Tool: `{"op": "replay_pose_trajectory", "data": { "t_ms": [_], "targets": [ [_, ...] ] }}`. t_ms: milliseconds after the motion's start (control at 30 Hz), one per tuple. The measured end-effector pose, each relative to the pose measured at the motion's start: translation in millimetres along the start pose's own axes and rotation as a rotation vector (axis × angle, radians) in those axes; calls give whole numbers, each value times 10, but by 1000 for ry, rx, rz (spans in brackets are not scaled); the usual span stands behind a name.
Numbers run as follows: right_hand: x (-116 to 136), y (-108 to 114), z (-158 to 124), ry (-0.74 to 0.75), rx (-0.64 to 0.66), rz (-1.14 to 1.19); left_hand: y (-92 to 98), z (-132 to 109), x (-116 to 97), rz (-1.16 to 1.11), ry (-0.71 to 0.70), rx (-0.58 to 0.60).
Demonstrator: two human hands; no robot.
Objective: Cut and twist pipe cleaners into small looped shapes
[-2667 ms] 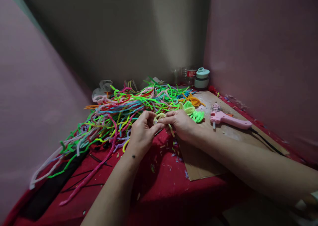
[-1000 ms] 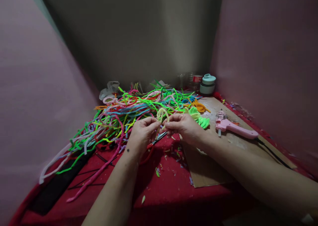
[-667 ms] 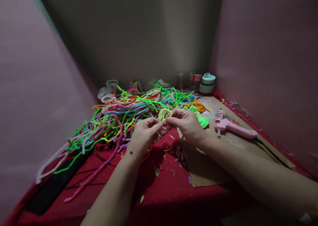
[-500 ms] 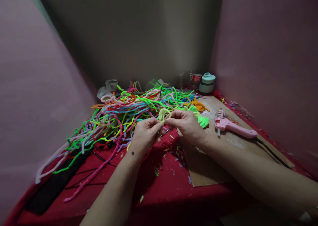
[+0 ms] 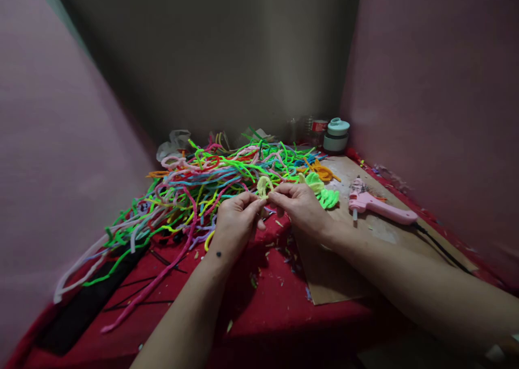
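A pale yellow pipe cleaner (image 5: 265,184), bent into a small loop, stands up between my fingertips. My left hand (image 5: 238,223) pinches its base from the left. From the other side my right hand (image 5: 298,204) pinches the same piece, thumb and forefinger together, so the ends are hidden. Just past my right hand lie bright green looped pipe-cleaner pieces (image 5: 328,198) on a brown board (image 5: 336,274). A large tangled heap of coloured pipe cleaners (image 5: 227,169) spreads behind and left of my hands.
A pink glue gun (image 5: 381,206) lies on the board, its black cord (image 5: 441,247) trailing right. Orange looped pipe cleaners (image 5: 322,170) and a lidded cup (image 5: 336,135) are at the back. Fluff scraps dot the red cloth (image 5: 259,315); a black strip (image 5: 89,304) lies left.
The yellow loop has narrowed a little and turned slightly between my fingers. Both hands keep their pinch. The whole view has shifted slightly.
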State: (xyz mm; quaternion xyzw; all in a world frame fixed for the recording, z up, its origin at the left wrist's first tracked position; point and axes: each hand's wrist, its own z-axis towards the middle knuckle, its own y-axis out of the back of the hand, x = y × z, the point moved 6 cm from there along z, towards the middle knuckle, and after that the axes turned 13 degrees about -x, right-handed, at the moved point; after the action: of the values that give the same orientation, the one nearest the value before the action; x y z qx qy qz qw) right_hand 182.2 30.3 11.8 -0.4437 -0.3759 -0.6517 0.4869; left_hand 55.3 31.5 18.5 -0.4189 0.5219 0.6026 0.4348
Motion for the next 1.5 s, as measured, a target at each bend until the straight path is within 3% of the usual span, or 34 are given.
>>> {"op": "replay_pose_trajectory", "data": {
  "t_ms": [167,433,633,767,900,1100,1200,1500],
  "targets": [
    [-101,-42,-7,-81,57,48,-28,-2,8,26,-22,4],
    [-240,-137,21,-268,139,490,-47,-7,52,0,-13,31],
    [-199,-113,21,-322,80,445,-29,52,101,-240,17,40],
    [-157,-110,31,-288,93,431,-25,49,87,-207,-28,55],
    [-164,-133,31,-273,108,472,-30,43,79,-205,12,70],
    [-200,-206,-38,-405,199,553,-2,80,84,-209,81,114],
    [-221,-187,-46,-449,176,529,16,97,97,-187,78,148],
    [-231,-142,-14,-398,112,378,103,169,82,1,43,177]
  ]
}}
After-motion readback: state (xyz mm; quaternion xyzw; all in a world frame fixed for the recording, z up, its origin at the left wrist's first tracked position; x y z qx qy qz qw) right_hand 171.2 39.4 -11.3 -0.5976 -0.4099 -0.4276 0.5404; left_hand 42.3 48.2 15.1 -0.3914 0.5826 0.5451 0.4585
